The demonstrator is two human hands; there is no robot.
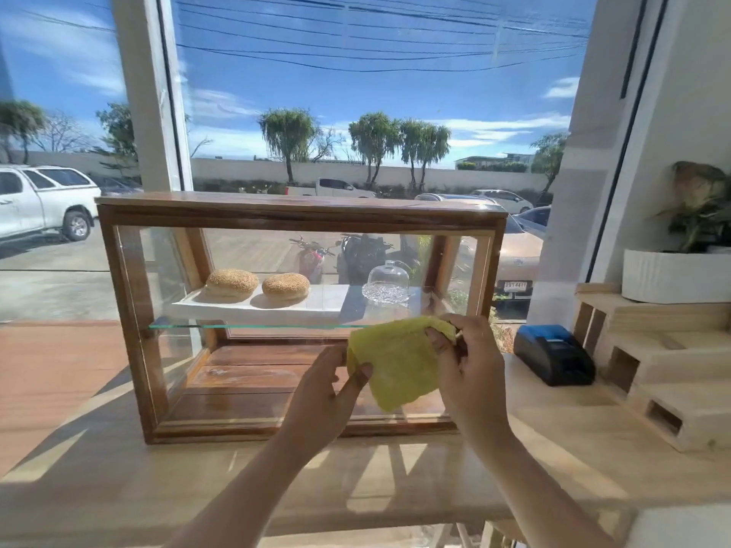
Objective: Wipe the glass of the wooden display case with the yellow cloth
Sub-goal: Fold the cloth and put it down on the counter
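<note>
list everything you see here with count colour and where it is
wooden display case: 1, brown frame, glass panes, on the counter
buns: 2, golden, sesame-topped, on the tray
tray: 1, white, on the case's glass shelf
glass dome dish: 1, clear, right of the buns
yellow cloth: 1, yellow, held in front of the case's glass
printer: 1, black and blue, right of the case
wooden steps: 1, pale, far right
planter: 1, white, on the steps
counter: 1, light wood
left hand: 1, pinches the cloth's left edge
right hand: 1, grips its top right
</note>
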